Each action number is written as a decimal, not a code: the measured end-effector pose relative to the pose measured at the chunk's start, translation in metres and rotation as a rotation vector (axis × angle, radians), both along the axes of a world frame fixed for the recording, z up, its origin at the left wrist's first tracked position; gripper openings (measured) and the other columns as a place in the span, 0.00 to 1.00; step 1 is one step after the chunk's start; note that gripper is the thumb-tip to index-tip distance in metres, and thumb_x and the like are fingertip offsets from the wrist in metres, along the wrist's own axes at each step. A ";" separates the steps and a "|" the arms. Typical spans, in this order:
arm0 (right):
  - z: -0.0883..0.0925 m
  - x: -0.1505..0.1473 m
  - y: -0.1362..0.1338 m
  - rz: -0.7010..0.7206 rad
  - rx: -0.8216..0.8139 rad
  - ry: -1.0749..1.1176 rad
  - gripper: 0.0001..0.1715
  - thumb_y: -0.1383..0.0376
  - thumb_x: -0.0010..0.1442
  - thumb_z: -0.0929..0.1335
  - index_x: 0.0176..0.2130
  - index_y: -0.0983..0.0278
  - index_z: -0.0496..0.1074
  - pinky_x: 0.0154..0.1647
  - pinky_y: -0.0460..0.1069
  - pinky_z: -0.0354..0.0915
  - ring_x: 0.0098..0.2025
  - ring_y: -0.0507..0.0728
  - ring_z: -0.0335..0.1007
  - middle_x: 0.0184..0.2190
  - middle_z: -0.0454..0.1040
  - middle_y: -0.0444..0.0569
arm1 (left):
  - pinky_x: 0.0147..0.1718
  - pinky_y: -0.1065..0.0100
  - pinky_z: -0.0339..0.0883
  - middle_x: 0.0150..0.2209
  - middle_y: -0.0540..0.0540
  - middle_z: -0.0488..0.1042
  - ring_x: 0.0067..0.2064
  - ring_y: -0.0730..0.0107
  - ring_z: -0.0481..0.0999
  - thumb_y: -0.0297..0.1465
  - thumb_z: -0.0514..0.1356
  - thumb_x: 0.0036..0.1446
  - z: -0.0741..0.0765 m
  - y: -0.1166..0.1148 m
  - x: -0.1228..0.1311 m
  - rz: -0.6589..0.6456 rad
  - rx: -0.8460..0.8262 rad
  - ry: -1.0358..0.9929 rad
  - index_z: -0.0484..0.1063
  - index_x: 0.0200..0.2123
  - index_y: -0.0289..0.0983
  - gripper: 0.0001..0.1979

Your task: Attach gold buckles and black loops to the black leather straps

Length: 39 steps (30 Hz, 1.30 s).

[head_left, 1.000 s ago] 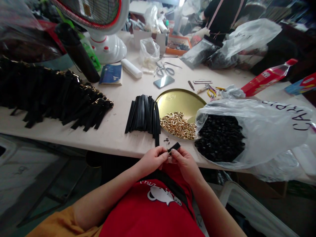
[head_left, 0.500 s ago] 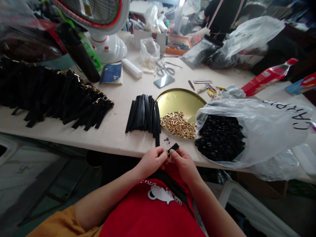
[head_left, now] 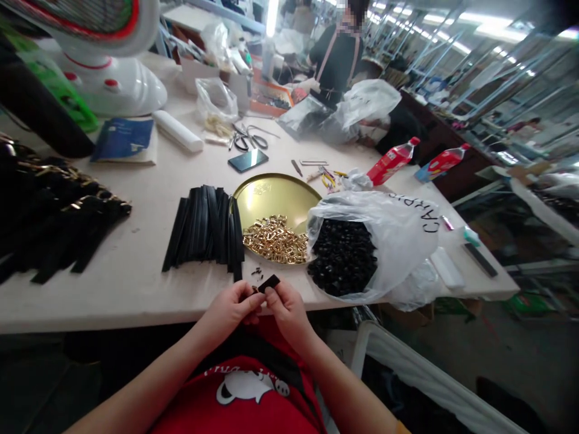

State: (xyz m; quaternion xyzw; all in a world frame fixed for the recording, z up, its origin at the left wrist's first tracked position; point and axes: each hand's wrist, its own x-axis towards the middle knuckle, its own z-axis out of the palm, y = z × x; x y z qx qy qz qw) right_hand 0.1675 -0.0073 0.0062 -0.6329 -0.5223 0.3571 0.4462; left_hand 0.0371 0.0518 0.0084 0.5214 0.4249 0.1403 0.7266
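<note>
My left hand (head_left: 231,308) and my right hand (head_left: 284,307) meet at the table's near edge, both pinched on the end of a black strap (head_left: 268,283) that hangs down to my lap. Just beyond them lies a bundle of black straps (head_left: 205,226). To its right a gold round tray (head_left: 271,196) holds a heap of small gold metal clips (head_left: 275,240). A clear plastic bag (head_left: 398,232) full of small black pieces (head_left: 344,256) lies open beside the tray.
A pile of straps fitted with gold clips (head_left: 49,223) covers the table's left. Further back are a white fan base (head_left: 113,90), a blue booklet (head_left: 123,137), a phone (head_left: 247,160), scissors (head_left: 246,137) and red bottles (head_left: 392,160). Another person (head_left: 337,54) works at the far end.
My head has turned right, so the whole scene has shifted left in view. Both hands stay pinched together on the strap end at the table edge.
</note>
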 end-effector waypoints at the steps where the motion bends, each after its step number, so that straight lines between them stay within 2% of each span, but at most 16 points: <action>1: 0.001 0.004 0.000 0.045 0.002 -0.012 0.16 0.61 0.62 0.57 0.27 0.63 0.66 0.32 0.46 0.57 0.30 0.52 0.61 0.26 0.65 0.44 | 0.19 0.74 0.59 0.20 0.56 0.65 0.20 0.76 0.66 0.43 0.59 0.46 -0.001 0.001 0.003 0.019 0.015 0.001 0.58 0.29 0.37 0.17; 3: 0.004 0.016 0.000 0.161 -0.006 -0.061 0.17 0.61 0.62 0.56 0.28 0.64 0.68 0.33 0.46 0.58 0.31 0.52 0.63 0.27 0.67 0.45 | 0.18 0.75 0.57 0.21 0.57 0.65 0.18 0.77 0.65 0.42 0.59 0.47 -0.003 0.003 0.007 0.009 0.048 -0.006 0.60 0.37 0.37 0.19; 5: 0.007 0.038 0.002 0.225 -0.026 -0.156 0.15 0.61 0.61 0.58 0.32 0.63 0.69 0.34 0.46 0.59 0.33 0.53 0.65 0.29 0.70 0.45 | 0.16 0.76 0.53 0.21 0.57 0.64 0.17 0.79 0.60 0.42 0.56 0.49 -0.003 0.006 0.009 -0.065 0.081 0.008 0.61 0.43 0.37 0.21; 7: 0.010 0.071 0.008 0.127 -0.040 -0.331 0.13 0.60 0.60 0.60 0.37 0.63 0.70 0.35 0.47 0.60 0.35 0.54 0.66 0.33 0.72 0.47 | 0.16 0.76 0.50 0.20 0.56 0.62 0.17 0.79 0.57 0.42 0.54 0.51 -0.003 0.010 0.010 -0.113 0.142 0.057 0.65 0.41 0.36 0.18; 10: 0.013 0.128 0.024 -0.180 -0.113 -0.775 0.12 0.62 0.59 0.60 0.35 0.63 0.71 0.38 0.48 0.59 0.37 0.56 0.67 0.34 0.72 0.51 | 0.19 0.76 0.52 0.20 0.54 0.63 0.21 0.78 0.59 0.41 0.53 0.52 -0.002 0.015 0.009 -0.081 0.244 0.101 0.67 0.35 0.35 0.15; 12: 0.013 0.159 0.037 -0.235 -0.370 -1.057 0.13 0.61 0.57 0.62 0.32 0.64 0.73 0.36 0.49 0.59 0.36 0.58 0.68 0.34 0.72 0.54 | 0.19 0.76 0.52 0.20 0.54 0.62 0.21 0.77 0.59 0.41 0.53 0.53 -0.001 0.015 0.008 -0.068 0.252 0.100 0.67 0.35 0.35 0.15; 13: 0.012 0.170 0.043 -0.230 -0.484 -1.122 0.13 0.61 0.56 0.63 0.31 0.65 0.73 0.35 0.50 0.59 0.36 0.58 0.69 0.34 0.72 0.55 | 0.18 0.76 0.51 0.19 0.55 0.62 0.20 0.78 0.58 0.41 0.52 0.53 -0.001 0.014 0.008 -0.077 0.236 0.101 0.67 0.35 0.35 0.15; 15: 0.008 0.183 0.053 -0.218 -0.587 -1.151 0.10 0.62 0.54 0.65 0.30 0.65 0.74 0.34 0.49 0.59 0.36 0.59 0.70 0.33 0.73 0.55 | 0.16 0.77 0.49 0.18 0.56 0.60 0.18 0.79 0.55 0.43 0.52 0.52 0.001 0.010 0.007 -0.103 0.199 0.112 0.66 0.36 0.35 0.16; 20: -0.001 0.186 0.059 -0.217 -0.571 -1.066 0.05 0.67 0.49 0.68 0.29 0.68 0.73 0.37 0.50 0.59 0.38 0.60 0.70 0.33 0.73 0.57 | 0.15 0.77 0.48 0.18 0.56 0.60 0.17 0.79 0.56 0.43 0.53 0.52 0.009 0.002 -0.001 -0.100 0.182 0.122 0.66 0.38 0.36 0.17; 23: 0.000 0.186 0.056 -0.254 -0.495 -0.970 0.04 0.69 0.49 0.67 0.27 0.69 0.72 0.41 0.52 0.58 0.41 0.62 0.68 0.33 0.72 0.58 | 0.15 0.77 0.48 0.18 0.57 0.60 0.16 0.80 0.56 0.43 0.52 0.52 0.013 -0.001 -0.006 -0.101 0.188 0.090 0.66 0.37 0.36 0.16; 27: 0.013 0.187 0.049 -0.327 -0.320 -0.785 0.05 0.68 0.52 0.65 0.28 0.68 0.70 0.46 0.54 0.56 0.44 0.62 0.65 0.38 0.70 0.58 | 0.15 0.77 0.48 0.18 0.57 0.61 0.16 0.80 0.56 0.43 0.52 0.52 0.017 -0.006 -0.011 -0.100 0.193 0.050 0.65 0.36 0.36 0.16; 31: 0.026 0.171 0.040 -0.339 -0.174 -0.506 0.13 0.59 0.57 0.61 0.34 0.65 0.68 0.40 0.52 0.63 0.38 0.56 0.68 0.35 0.72 0.53 | 0.14 0.77 0.47 0.17 0.57 0.60 0.15 0.80 0.54 0.43 0.52 0.52 0.021 -0.009 -0.013 -0.080 0.191 0.035 0.65 0.36 0.36 0.17; 33: 0.028 0.150 0.035 -0.304 -0.120 -0.150 0.15 0.55 0.56 0.62 0.36 0.62 0.68 0.35 0.50 0.65 0.32 0.53 0.69 0.33 0.73 0.48 | 0.14 0.77 0.47 0.16 0.58 0.59 0.15 0.80 0.54 0.43 0.53 0.52 0.024 -0.010 -0.012 -0.072 0.187 0.025 0.65 0.36 0.36 0.16; 36: 0.027 0.106 0.029 -0.186 -0.111 0.625 0.18 0.57 0.48 0.69 0.41 0.57 0.68 0.32 0.48 0.67 0.29 0.50 0.69 0.31 0.73 0.43 | 0.14 0.77 0.48 0.17 0.58 0.59 0.16 0.80 0.54 0.42 0.53 0.52 0.028 -0.010 -0.008 -0.062 0.203 0.004 0.65 0.35 0.36 0.15; 37: 0.026 0.090 0.027 -0.148 -0.139 0.790 0.19 0.59 0.47 0.70 0.41 0.57 0.69 0.32 0.46 0.67 0.28 0.49 0.68 0.30 0.73 0.43 | 0.15 0.77 0.49 0.17 0.57 0.60 0.16 0.80 0.55 0.42 0.52 0.53 0.028 -0.009 -0.007 -0.057 0.219 -0.002 0.65 0.35 0.36 0.15; 39: 0.025 0.061 0.025 -0.102 -0.202 0.944 0.17 0.60 0.47 0.71 0.40 0.57 0.70 0.32 0.45 0.67 0.28 0.47 0.69 0.30 0.74 0.42 | 0.17 0.77 0.51 0.18 0.56 0.62 0.17 0.80 0.57 0.41 0.52 0.53 0.028 -0.008 -0.005 -0.041 0.252 -0.006 0.66 0.35 0.36 0.14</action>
